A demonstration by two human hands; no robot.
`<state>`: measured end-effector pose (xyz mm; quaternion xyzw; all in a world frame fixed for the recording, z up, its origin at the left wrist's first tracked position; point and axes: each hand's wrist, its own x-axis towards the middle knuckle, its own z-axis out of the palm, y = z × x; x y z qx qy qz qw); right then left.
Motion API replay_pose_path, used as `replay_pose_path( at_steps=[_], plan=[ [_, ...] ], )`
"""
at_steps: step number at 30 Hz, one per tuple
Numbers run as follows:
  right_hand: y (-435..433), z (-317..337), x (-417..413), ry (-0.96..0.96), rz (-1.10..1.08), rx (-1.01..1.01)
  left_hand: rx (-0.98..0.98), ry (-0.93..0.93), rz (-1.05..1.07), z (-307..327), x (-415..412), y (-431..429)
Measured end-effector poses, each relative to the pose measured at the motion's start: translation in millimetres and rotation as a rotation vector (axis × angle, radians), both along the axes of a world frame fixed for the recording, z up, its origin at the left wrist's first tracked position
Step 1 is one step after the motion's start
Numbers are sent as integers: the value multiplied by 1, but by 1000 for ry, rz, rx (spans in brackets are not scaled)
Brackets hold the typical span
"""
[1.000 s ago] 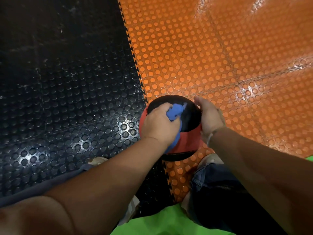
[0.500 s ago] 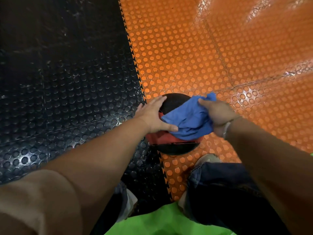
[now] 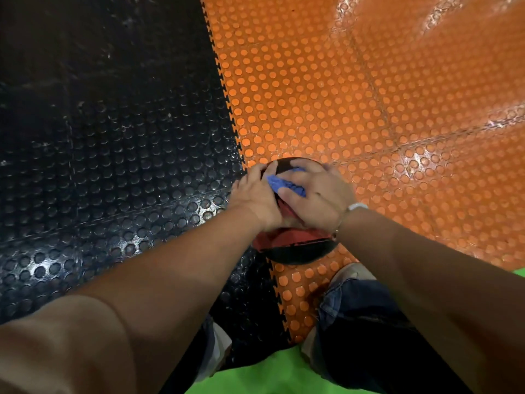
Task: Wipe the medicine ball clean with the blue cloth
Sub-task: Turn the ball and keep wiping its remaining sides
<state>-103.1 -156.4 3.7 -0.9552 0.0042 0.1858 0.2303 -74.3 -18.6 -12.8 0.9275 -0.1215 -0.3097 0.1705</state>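
The red and black medicine ball (image 3: 295,243) sits on the floor at the seam between the black and orange mats, just in front of my feet. The blue cloth (image 3: 285,184) lies bunched on top of the ball, mostly covered. My right hand (image 3: 319,194) grips the cloth and presses it onto the top of the ball. Against the ball's upper left side lies my left hand (image 3: 254,194), fingers stretched over the surface beside the cloth. Both hands hide most of the ball's top.
Studded black floor mat (image 3: 113,166) fills the left, studded orange mat (image 3: 369,109) the right, joined by a toothed seam. My shoes and jeans (image 3: 360,314) are directly below the ball. A green surface (image 3: 270,376) shows at the bottom edge.
The cloth passed from my left hand to my right: it was spread between both hands, and now my right hand holds it bunched on the ball's top. My left hand moved to the ball's left side.
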Motion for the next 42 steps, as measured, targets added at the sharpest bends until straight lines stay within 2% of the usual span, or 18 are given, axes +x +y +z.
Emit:
replay_pose_path(
  at_steps=[2,4,8,10,11,14,16,18,21,23,27,28,31,33,36,38,40,42],
  plan=[
    [-7,-6,4,-27,94,-81,11,10,9,-3,-12,4],
    [-12,-3,7,-68,35,-7,6,-23,-5,-6,-24,5],
    [-20,7,28,33,-592,178,-36,-72,9,-6,-33,-6],
    [-17,11,32,88,-767,190,-28,-69,-7,-5,-34,-11],
    [-13,13,31,81,-725,161,-18,-69,-18,-4,-34,-12],
    [1,16,10,-33,-250,-92,4,-61,-38,-4,-33,-7],
    [0,18,4,-62,-81,-101,17,-66,-54,-4,-38,0],
    [-9,15,3,-36,-129,-36,7,-72,-62,-4,-45,5],
    [-22,7,12,37,-572,105,-14,-80,-52,-3,-48,5],
    [-16,14,11,63,-695,143,-12,-90,-42,-2,-51,3],
    [21,20,-16,-96,-192,-56,4,-91,-31,-4,-55,7],
    [23,20,-21,-114,-152,-69,4,-94,-32,-4,-56,9],
    [-9,13,-19,-58,-399,-26,-36,-111,-17,-1,-61,16],
    [-40,3,-19,58,-585,-52,-55,-107,0,0,-62,21],
    [-48,-8,-31,172,-660,-42,-37,-72,38,0,-62,30],
    [-32,-8,-34,86,-649,46,-12,-30,70,2,-62,38],
    [-5,2,-36,-116,-469,43,11,-11,104,2,-62,45],
    [26,12,-38,-241,-134,-38,-2,-35,139,-1,-63,47]
  ],
)
